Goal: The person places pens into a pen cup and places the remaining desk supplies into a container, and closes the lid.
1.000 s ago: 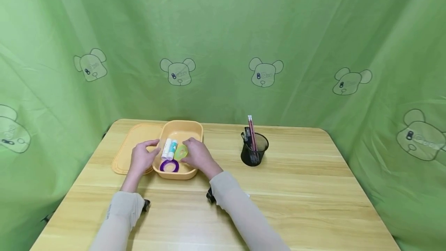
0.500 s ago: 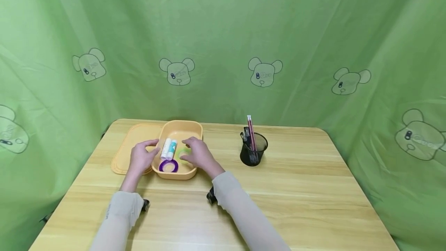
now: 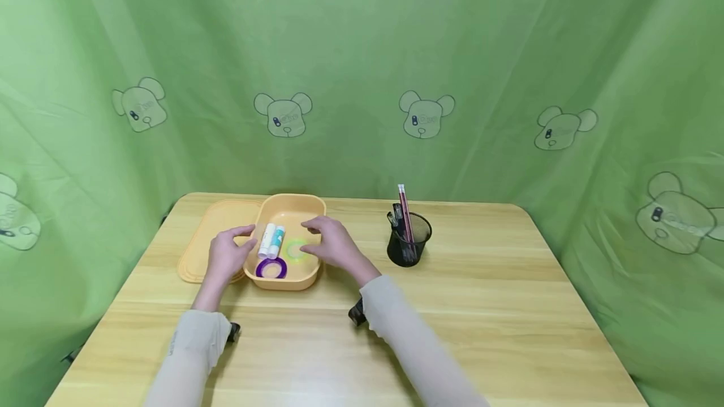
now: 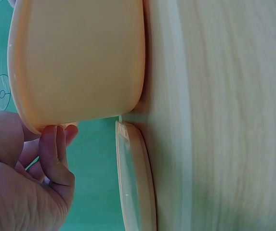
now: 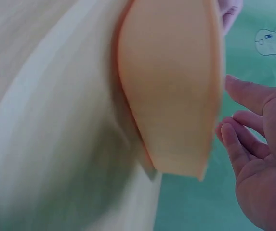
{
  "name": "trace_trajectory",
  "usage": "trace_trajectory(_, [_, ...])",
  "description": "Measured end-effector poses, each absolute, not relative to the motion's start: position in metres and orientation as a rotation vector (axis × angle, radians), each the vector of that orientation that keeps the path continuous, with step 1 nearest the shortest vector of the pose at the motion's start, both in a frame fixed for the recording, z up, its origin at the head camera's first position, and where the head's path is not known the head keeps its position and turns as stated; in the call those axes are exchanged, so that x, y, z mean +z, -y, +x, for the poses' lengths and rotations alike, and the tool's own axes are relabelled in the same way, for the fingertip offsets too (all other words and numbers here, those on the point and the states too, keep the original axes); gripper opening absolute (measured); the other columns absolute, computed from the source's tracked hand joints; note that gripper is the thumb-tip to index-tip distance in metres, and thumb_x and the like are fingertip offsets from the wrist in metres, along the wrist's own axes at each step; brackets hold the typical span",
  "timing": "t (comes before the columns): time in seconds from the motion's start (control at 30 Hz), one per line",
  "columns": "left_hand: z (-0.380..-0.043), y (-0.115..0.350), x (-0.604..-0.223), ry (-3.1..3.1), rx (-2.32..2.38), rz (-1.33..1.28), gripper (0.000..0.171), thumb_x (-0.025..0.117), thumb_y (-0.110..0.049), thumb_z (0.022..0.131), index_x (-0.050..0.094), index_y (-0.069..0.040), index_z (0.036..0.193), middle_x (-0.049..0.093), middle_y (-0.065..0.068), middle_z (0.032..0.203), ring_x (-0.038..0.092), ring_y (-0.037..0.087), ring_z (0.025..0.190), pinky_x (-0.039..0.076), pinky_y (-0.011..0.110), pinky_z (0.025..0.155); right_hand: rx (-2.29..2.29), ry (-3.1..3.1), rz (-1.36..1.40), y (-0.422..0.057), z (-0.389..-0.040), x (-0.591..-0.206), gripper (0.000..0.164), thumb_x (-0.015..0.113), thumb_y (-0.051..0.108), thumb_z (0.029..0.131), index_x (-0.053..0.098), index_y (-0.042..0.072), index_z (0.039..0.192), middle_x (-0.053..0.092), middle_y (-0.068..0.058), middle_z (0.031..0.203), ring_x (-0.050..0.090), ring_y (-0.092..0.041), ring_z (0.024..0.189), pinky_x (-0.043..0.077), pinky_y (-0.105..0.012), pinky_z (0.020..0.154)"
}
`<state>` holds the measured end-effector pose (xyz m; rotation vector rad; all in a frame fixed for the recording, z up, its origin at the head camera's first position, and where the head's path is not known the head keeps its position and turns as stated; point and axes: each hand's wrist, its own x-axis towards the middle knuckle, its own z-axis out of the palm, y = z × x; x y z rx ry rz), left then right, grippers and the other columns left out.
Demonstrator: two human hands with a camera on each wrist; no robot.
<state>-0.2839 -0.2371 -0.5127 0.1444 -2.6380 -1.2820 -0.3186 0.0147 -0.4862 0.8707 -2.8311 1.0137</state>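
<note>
An orange plastic box [image 3: 305,278] stands on the table's left part. Inside lie two white glue sticks [image 3: 267,241], one with a teal label, a purple roll of tape [image 3: 271,268] and a yellow-green roll of tape [image 3: 296,250]. My left hand [image 3: 225,253] holds the box's left rim, its fingertips curled against the outer wall in the left wrist view. Over the right rim, my right hand [image 3: 337,244] has its thumb and fingers spread apart, with nothing between them. The yellow-green tape lies just left of its fingertips.
The flat orange lid [image 3: 210,237] lies left of the box, partly behind the left hand. A black mesh pen holder [image 3: 405,252] with pencils and pens stands to the right. A green curtain [image 3: 362,30] with bear faces surrounds the wooden table [image 3: 481,306].
The right hand has let go of the yellow-green tape, which now lies flat in the box, and has drawn back to the right with fingers parted. The left hand stays at the rim.
</note>
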Motion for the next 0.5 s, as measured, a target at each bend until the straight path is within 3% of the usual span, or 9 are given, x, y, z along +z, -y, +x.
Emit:
trace_trajectory(0.33, [-0.284, 0.238, -0.511, 2.651, -1.294, 0.136, 0.036, 0.068, -0.016, 0.089, 0.064, -0.011, 0.124, 0.064, 0.014, 0.121, 0.037, 0.009, 0.039, 0.036, 0.025, 0.035, 1.197, 2.803, 0.940, -0.062, -0.298, -0.465, 0.049, 0.075, 0.015, 0.083, 0.058, 0.006, 0.128, 0.059, -0.008, 0.123, 0.061, -0.028, 0.108, 0.051, -0.036, 0.094])
trace_trajectory(0.5, [-0.283, 0.238, -0.510, 2.655, -1.300, 0.134, 0.036, 0.067, -0.017, 0.089, 0.064, -0.011, 0.125, 0.064, 0.013, 0.121, 0.039, 0.009, 0.040, 0.038, 0.025, 0.036, 1.192, 2.772, 0.967, -0.090, -0.286, -0.463, 0.044, 0.074, 0.016, 0.084, 0.061, 0.006, 0.124, 0.060, -0.007, 0.120, 0.062, -0.028, 0.105, 0.053, -0.034, 0.090])
